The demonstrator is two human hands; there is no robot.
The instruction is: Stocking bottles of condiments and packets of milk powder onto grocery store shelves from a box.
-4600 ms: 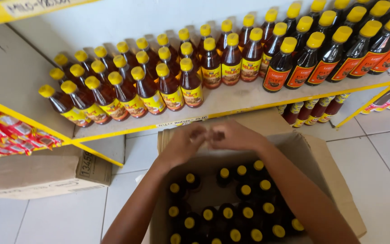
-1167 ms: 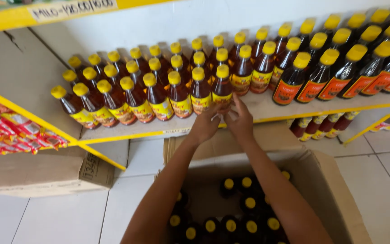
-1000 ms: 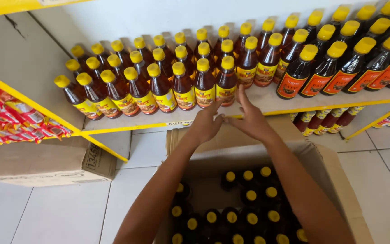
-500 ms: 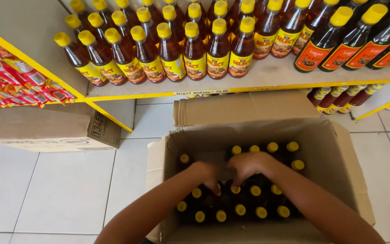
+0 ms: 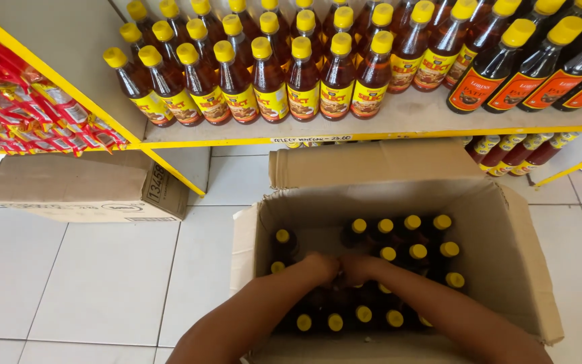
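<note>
Yellow-capped bottles (image 5: 386, 254) stand upright directly under both hands; left hand (image 5: 322, 267) and right hand (image 5: 360, 268) seemingly clasp hidden necks.

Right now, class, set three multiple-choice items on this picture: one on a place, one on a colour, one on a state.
1. Where are both hands?
A. On the shelf
B. Inside the open cardboard box
C. On the floor tiles

2. What colour are the bottle caps?
A. Yellow
B. Green
C. White

3. How is the box beside the shelf, on the left?
A. Open
B. Crushed flat
C. Closed

Key: 1 B, the left hand and right hand reach among bottles in the open cardboard box. 2 A, the shelf bottles wear yellow caps. 3 C, the closed box has its top flaps shut.
</note>
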